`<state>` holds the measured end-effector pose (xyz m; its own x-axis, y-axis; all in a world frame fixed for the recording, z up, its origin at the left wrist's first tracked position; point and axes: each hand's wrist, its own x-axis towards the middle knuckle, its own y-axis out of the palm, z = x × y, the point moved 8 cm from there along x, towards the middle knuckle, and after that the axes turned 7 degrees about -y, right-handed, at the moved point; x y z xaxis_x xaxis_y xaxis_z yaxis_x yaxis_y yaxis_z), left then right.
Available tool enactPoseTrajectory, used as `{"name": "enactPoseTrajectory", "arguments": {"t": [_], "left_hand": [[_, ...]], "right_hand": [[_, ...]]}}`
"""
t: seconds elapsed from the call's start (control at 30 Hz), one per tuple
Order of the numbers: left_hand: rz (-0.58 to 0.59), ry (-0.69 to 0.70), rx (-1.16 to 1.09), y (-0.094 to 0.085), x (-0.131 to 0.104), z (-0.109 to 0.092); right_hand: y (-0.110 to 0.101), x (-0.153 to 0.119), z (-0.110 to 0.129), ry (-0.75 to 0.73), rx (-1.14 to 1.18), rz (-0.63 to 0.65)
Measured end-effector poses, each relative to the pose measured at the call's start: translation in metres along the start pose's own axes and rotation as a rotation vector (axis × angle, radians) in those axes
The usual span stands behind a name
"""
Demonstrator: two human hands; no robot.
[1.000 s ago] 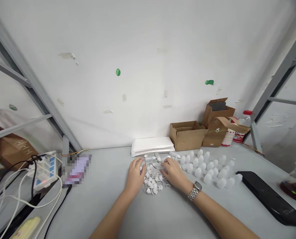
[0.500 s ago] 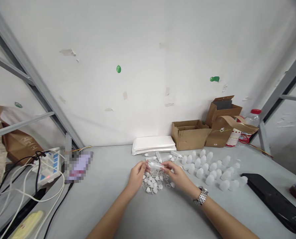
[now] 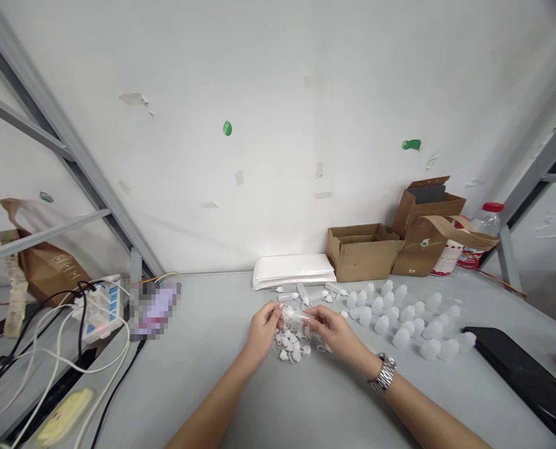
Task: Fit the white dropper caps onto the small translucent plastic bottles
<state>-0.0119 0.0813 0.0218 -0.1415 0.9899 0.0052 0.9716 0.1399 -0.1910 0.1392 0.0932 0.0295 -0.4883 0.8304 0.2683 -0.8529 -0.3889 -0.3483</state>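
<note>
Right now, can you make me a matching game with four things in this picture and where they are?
Things:
1. Clear tube
2. Small white pieces
3. Wristwatch
4. Cardboard box

Places:
A. Around the right arm
B. By the wall, between the white stack and the brown paper bag
C. Held by the right hand
D. Heaped loosely on the table

Pairs: 1-C, 2-D, 3-A, 4-B

Grey tabletop (image 3: 189, 386), surface smooth. Centre: loose pile of white caps (image 3: 290, 348); directly behind it, several clear tubes (image 3: 302, 293) lying flat. Right: frosted round-topped pieces (image 3: 402, 338) standing in uneven rows, beside a black object (image 3: 521, 374). Rear: white stack (image 3: 294, 269), open cardboard box (image 3: 368, 260), brown bag (image 3: 413, 252).
</note>
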Motion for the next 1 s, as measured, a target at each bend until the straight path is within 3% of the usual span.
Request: {"name": "enactPoseTrajectory", "arguments": {"t": [0.13, 0.3, 0.5, 0.6, 0.67, 0.8, 0.9, 1.0], "left_hand": [[-0.08, -0.047, -0.015, -0.003, 0.001, 0.006], [-0.047, -0.117, -0.141, -0.003, 0.009, 0.016], [-0.131, -0.112, -0.136, -0.026, 0.012, 0.011], [-0.225, 0.021, 0.106, -0.033, 0.002, -0.006], [-0.273, 0.215, 0.352, -0.031, -0.008, -0.025], [-0.095, 0.647, 0.75, 0.005, -0.029, -0.049], [-0.025, 0.735, 0.833, 0.019, -0.035, -0.049], [-0.006, 0.678, 0.803, 0.022, -0.034, -0.045]], "right_hand": [[0.001, 0.0, 0.003, -0.01, -0.052, -0.038], [0.002, 0.001, -0.001, -0.014, -0.023, -0.046], [0.001, 0.0, -0.002, -0.011, 0.043, -0.02], [0.002, -0.001, -0.005, 0.018, 0.054, 0.004], [0.002, -0.001, -0.009, 0.038, 0.052, 0.005], [0.005, 0.002, -0.016, 0.043, 0.096, 0.041], [0.007, 0.003, -0.016, 0.038, 0.139, 0.065], [0.007, 0.002, -0.013, 0.034, 0.103, 0.069]]}}
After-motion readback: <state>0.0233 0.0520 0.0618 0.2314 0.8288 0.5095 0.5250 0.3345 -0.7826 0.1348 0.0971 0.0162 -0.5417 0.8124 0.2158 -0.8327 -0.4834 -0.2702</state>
